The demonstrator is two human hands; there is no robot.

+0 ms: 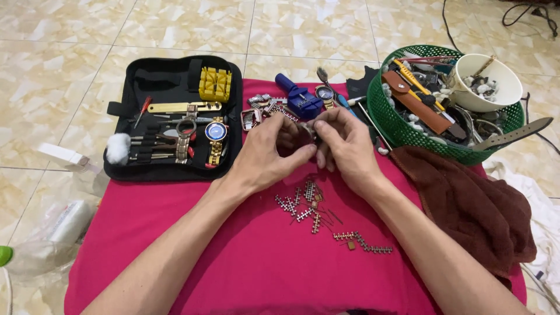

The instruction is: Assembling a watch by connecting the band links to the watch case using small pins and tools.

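My left hand (269,153) and my right hand (345,146) meet over a red cloth (245,256), fingertips pinched together on a small dark watch part (304,137) that is mostly hidden between them. Just below my hands lie several loose metal watch band links (303,204), and a longer link strip (364,242) sits nearer to me. A blue link remover tool (298,99) stands on the cloth just beyond my fingers, next to a watch head (325,93).
An open black tool case (175,116) at the left holds a gold watch with a blue dial (216,133), a yellow block, screwdrivers and a white puff. A green basket (396,125) at the right holds straps, tools and a white bowl (487,79). A brown towel (466,204) lies below it.
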